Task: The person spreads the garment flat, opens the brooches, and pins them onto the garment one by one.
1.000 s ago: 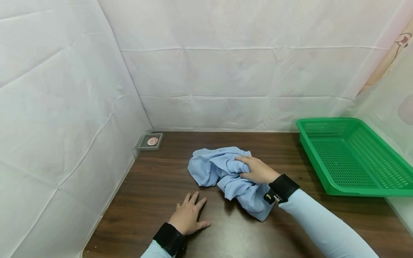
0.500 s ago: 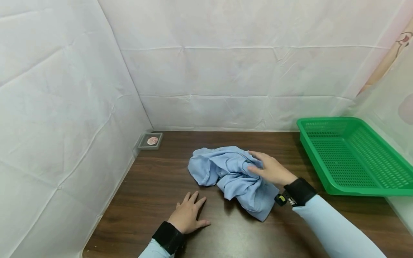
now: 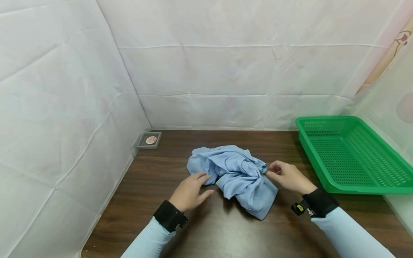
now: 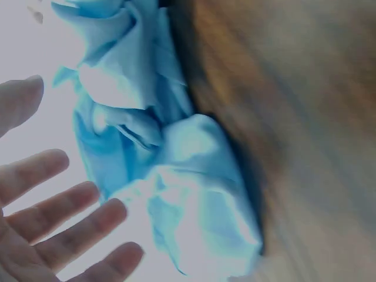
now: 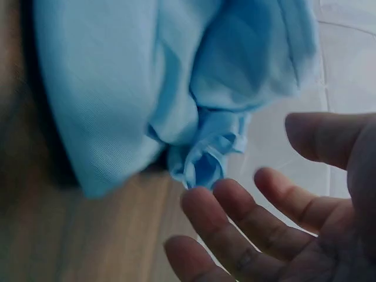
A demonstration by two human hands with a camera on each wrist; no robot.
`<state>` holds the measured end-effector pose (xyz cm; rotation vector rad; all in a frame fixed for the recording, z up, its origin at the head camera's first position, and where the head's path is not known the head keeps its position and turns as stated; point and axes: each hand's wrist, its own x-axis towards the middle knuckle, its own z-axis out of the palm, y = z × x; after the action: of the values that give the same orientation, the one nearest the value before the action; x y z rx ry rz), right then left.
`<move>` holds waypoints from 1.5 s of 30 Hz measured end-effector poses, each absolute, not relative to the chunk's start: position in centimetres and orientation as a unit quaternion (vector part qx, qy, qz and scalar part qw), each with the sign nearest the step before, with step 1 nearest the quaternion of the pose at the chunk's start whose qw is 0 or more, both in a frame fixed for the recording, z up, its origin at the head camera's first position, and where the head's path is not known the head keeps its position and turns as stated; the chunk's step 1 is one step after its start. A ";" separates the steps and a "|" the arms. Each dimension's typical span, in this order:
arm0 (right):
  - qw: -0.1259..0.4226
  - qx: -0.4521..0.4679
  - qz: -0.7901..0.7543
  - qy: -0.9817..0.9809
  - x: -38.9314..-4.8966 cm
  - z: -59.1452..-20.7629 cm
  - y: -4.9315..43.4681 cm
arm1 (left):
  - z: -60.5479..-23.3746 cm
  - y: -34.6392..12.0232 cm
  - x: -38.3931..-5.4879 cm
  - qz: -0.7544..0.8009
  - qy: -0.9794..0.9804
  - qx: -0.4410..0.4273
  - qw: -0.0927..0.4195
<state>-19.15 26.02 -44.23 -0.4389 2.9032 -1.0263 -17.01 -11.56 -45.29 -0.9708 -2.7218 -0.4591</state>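
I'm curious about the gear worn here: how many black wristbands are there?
2: one wristband, worn just behind the left hand; another wristband, worn just behind the right hand.

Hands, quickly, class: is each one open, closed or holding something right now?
Left hand: open, holding nothing.
Right hand: open beside the blue cloth, holding nothing.

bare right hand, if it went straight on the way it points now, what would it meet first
Most likely the crumpled light-blue cloth: in the head view, the bare right hand points left at the cloth's right edge, very close. Whether they touch is unclear.
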 end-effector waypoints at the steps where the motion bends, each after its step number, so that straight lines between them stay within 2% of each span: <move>1: 0.020 -0.145 -0.327 0.934 -19.0 -44.5 25.9 | -45.0 -11.1 -17.3 -0.157 -0.920 -0.339 0.119; 6: 0.062 -0.157 -0.317 0.933 -18.3 -45.7 25.3 | -43.6 -8.3 -18.7 -0.161 -0.903 -0.370 0.149; 9: 0.079 -0.164 -0.316 0.931 -18.0 -46.3 25.0 | -43.0 -6.5 -19.5 -0.146 -0.906 -0.371 0.140; 16: 0.071 -0.173 -0.284 0.940 -17.7 -48.0 23.9 | -43.4 -3.4 -20.9 -0.079 -0.938 -0.338 0.005; 21: 0.070 -0.151 -0.260 0.951 -17.6 -48.8 22.6 | -44.7 -2.6 -21.6 -0.084 -0.942 -0.323 -0.033; 26: 0.058 -0.148 -0.252 0.954 -17.8 -49.1 21.5 | -46.6 -2.3 -22.1 -0.074 -0.947 -0.312 -0.028; 33: 0.019 -0.175 -0.260 0.949 -18.3 -50.2 20.8 | -48.4 -2.2 -22.2 -0.052 -0.950 -0.309 0.007; 39: -0.009 -0.191 -0.274 0.942 -18.7 -50.5 20.8 | -48.1 -2.6 -22.0 -0.056 -0.942 -0.331 0.026; 45: -0.009 -0.195 -0.274 0.942 -18.8 -49.7 21.0 | -47.1 -3.7 -21.8 -0.084 -0.935 -0.344 0.035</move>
<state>-18.82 21.01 -49.68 -0.6148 2.9755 -0.8642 -21.78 -3.68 -47.11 -1.0565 -2.8723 -0.2572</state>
